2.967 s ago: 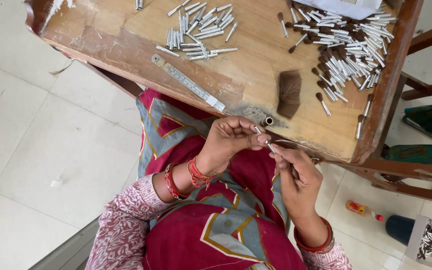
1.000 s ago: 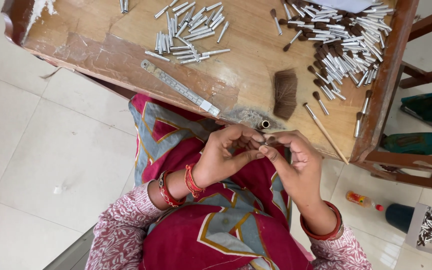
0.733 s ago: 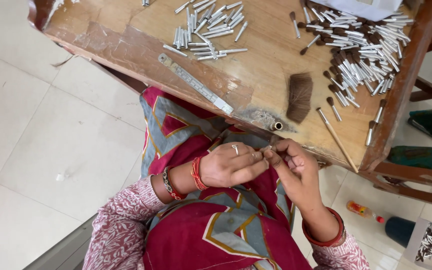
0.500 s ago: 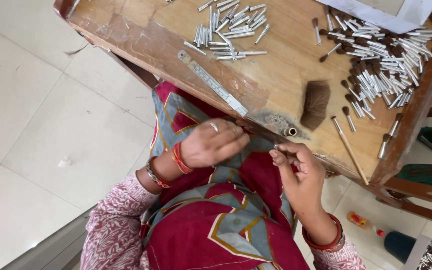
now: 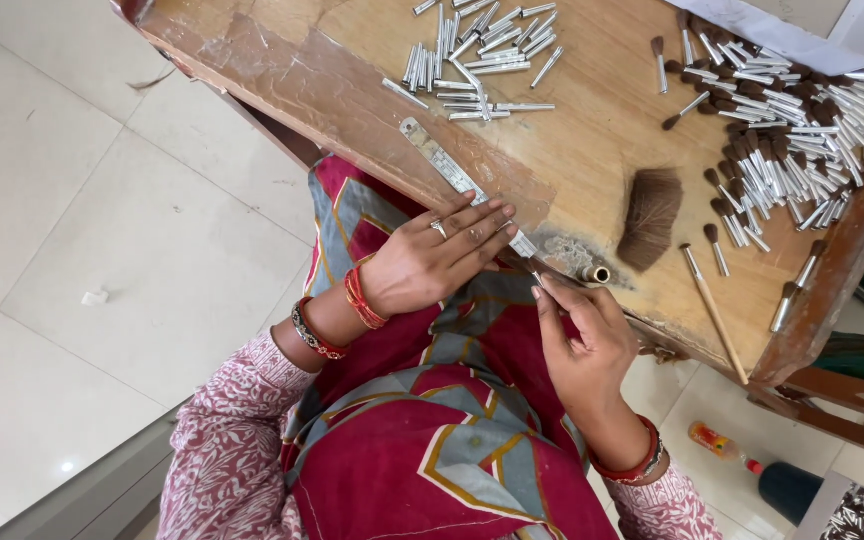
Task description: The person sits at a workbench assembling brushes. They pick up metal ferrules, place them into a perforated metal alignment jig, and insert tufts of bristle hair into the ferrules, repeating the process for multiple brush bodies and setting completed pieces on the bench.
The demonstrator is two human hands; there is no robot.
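My left hand (image 5: 437, 255) lies flat with fingers stretched out at the near edge of the wooden table (image 5: 592, 130), its fingertips by the end of a metal ruler (image 5: 452, 180). My right hand (image 5: 582, 335) pinches a small thin piece between thumb and forefinger just below the table edge; what the piece is stays too small to tell. A tuft of brown bristles (image 5: 649, 203) and a small brass ferrule (image 5: 597, 274) lie on the table just beyond my right hand.
A pile of bare silver tubes (image 5: 477, 55) lies at the table's far left. Several finished small brushes (image 5: 792, 130) are heaped at the right, with a thin wooden stick (image 5: 714, 312) near them. A bottle (image 5: 717, 440) lies on the tiled floor.
My hands, earlier joined over my lap working one small piece, have parted. The left hand opened and moved up to the table edge; the right keeps its pinch.
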